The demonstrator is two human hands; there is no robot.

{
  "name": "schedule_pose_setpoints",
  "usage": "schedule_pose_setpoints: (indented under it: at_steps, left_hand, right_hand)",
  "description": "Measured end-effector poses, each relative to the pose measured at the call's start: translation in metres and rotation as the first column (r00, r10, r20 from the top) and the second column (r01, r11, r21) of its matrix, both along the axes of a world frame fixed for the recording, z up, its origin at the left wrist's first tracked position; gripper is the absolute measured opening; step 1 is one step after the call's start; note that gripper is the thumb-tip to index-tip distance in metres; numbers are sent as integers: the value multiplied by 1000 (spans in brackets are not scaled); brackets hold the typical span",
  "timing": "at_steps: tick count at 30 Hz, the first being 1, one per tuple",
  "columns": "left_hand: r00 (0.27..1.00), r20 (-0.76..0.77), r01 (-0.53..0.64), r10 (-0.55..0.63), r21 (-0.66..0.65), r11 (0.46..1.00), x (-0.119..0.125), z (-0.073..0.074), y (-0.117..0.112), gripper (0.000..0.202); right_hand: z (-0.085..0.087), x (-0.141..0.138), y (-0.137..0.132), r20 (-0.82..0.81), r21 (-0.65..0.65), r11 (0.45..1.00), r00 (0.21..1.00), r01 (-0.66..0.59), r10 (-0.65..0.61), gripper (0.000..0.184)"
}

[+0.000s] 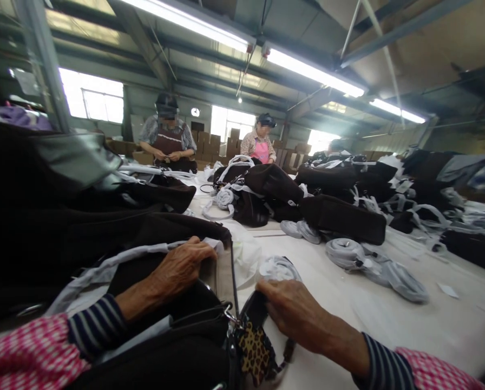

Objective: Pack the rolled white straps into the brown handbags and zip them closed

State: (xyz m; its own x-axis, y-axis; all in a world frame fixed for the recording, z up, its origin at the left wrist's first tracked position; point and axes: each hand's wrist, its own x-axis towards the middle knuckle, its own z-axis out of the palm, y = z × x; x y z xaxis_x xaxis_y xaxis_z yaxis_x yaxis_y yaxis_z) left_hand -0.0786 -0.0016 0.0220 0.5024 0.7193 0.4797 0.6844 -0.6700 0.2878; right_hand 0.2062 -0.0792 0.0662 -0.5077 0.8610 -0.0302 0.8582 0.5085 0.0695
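A dark handbag lies open in front of me, its beige inner edge showing. My left hand reaches over the opening with bent fingers closed on the bag's far rim, beside a handle wrapped in white film. My right hand is closed on a short black strap at the bag's right side; its fingertips are partly hidden. Below that hand a leopard-print charm hangs by a metal clasp. Just behind the right hand sits a coiled, film-wrapped strap.
Dark bags are heaped across the white table, with wrapped strap coils among them. More dark bags pile up on my left. Two people stand on the far side, with cardboard boxes behind.
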Motion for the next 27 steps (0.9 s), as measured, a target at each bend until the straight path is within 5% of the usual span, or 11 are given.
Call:
schedule_pose_setpoints:
  at_steps: [6, 10, 14, 17, 21, 27]
  left_hand:
    - [972, -207, -77, 110, 158, 984, -1, 23, -16, 36]
    - [913, -407, 94, 38, 298, 950, 1, 32, -15, 18]
    - [860, -484, 314, -159, 258, 914, -4, 30, -4, 15]
    - [863, -457, 346, -215, 224, 911, -9, 28, -4, 21]
    - [885, -442, 288, -144, 279, 916, -8, 32, -11, 43]
    - [886, -463, 138, -34, 193, 971, -6, 49, -11, 31]
  right_hand:
    - [-17, 4, 5, -98, 32, 992, 988, 120, -116, 14]
    - [-18, 12, 7, -290, 60, 996, 956, 70, -50, 14]
    - [6, 16, 9, -533, 93, 990, 845, 108, -42, 16]
    - [33, 7, 14, -595, 118, 981, 802, 156, -56, 16]
    - [48, -29, 31, -474, 186, 974, 880, 128, -26, 16]
    - [1, -85, 59, -102, 148, 984, 991, 104, -89, 20]
